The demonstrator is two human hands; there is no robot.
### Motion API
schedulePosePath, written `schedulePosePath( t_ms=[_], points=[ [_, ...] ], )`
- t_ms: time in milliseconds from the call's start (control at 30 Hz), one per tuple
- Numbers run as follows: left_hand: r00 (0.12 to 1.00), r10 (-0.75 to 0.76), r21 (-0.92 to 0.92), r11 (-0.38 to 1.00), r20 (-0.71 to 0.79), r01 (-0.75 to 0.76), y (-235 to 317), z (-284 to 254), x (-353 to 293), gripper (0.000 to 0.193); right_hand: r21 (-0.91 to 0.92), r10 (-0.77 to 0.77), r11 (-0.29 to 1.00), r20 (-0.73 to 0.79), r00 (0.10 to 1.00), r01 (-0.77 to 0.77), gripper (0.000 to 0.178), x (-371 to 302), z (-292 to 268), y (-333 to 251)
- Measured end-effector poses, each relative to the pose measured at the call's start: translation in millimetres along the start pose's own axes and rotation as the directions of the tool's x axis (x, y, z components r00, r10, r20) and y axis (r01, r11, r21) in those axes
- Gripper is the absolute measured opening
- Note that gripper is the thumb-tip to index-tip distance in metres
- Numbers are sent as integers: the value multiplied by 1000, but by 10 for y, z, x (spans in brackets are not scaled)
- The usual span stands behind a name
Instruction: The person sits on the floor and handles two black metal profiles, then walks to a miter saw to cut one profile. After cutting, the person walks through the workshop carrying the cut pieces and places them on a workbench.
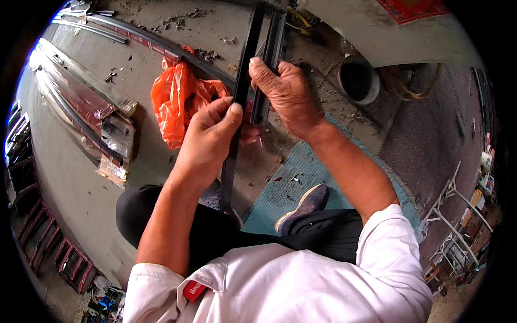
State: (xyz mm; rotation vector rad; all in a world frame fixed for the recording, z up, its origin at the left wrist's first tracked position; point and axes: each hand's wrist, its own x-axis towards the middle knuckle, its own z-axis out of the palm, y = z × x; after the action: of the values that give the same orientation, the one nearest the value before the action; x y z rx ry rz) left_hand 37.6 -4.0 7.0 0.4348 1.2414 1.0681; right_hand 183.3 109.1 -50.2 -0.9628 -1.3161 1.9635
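A long, narrow black bar (249,64) runs upright through the middle of the view, from the far edge down between my legs. My left hand (212,126) is closed around it, thumb on top and fingertips showing under its right side. Right beside it lies a second dark grooved strip, like a frame profile (276,37). My right hand (288,97) is closed on this strip, thumb stretched toward the black bar. Between the two, a thin pale edge shows by the right thumb; its kind cannot be made out. The right fingertips are partly hidden.
Left of my hands lies an orange plastic bag (172,102) beside a long reddish strip (145,43). Wrapped long profiles (81,102) rest further left. A dark bucket (360,81) stands at the right, a teal mat (301,167) lies underfoot, and a metal frame (458,220) stands far right.
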Motion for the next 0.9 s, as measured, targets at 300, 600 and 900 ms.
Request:
schedulePosePath(
  t_ms=[300,600,900],
  points=[
    [957,180,-163,962,-226,-220,86,-228,114,27,-21,-38,999,185,982,43,35,-235,290,-248],
    [945,222,-276,918,-238,-285,77,-414,111,26,-174,226,972,504,833,-158,42,-483,413,-74],
    [936,228,-295,906,-266,-305,139,-319,86,29,-230,232,965,524,820,-126,39,-499,434,-126]
  ],
)
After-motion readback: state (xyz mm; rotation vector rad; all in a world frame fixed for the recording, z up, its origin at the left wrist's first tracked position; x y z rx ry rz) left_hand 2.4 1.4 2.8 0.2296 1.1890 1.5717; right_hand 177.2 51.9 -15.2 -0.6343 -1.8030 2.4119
